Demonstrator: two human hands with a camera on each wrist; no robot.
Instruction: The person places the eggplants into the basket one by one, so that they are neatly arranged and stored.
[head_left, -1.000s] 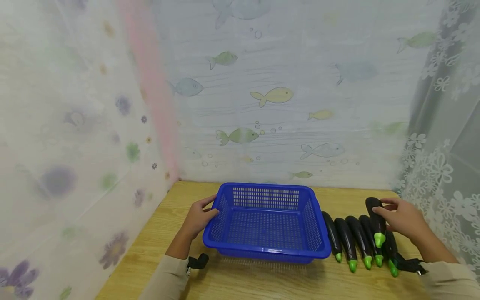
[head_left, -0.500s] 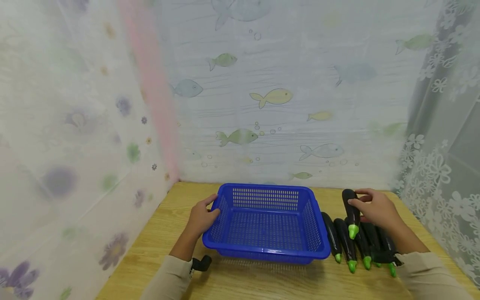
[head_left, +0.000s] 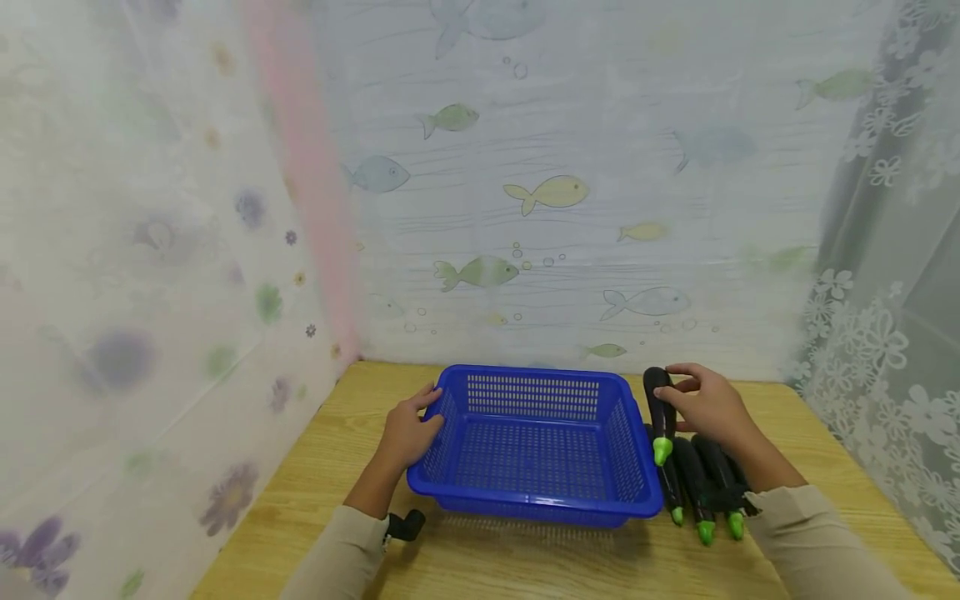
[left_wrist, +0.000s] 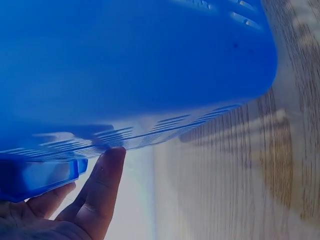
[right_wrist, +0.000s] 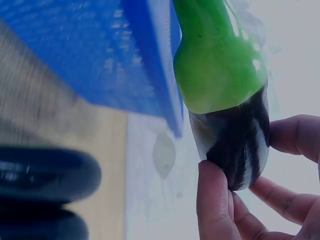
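A blue plastic basket (head_left: pixel 525 500) with slotted walls stands on the table, nothing inside it. My left hand (head_left: pixel 408 433) grips its left rim; in the left wrist view the fingers (left_wrist: pixel 107 185) lie against the basket's outer wall (left_wrist: pixel 150 60). Just outside the right rim, my right hand (head_left: pixel 708 404) pinches a dark eggplant (head_left: pixel 660 404) near its blunt end, raised above the others. Its green cap (right_wrist: pixel 220 65) points down toward me in the head view and fills the upper part of the right wrist view.
Several more eggplants (head_left: pixel 705 500) lie side by side right of the basket, caps toward the front, partly hidden by the right hand and sleeve. The wooden table (head_left: pixel 315 467) meets a fish-printed curtain (head_left: pixel 555 275) behind and a flowered one (head_left: pixel 150 333) at left.
My right hand has carried the raised eggplant leftward and slightly up, from over the far end of the row to beside the basket's right rim. The left hand keeps its hold on the basket.
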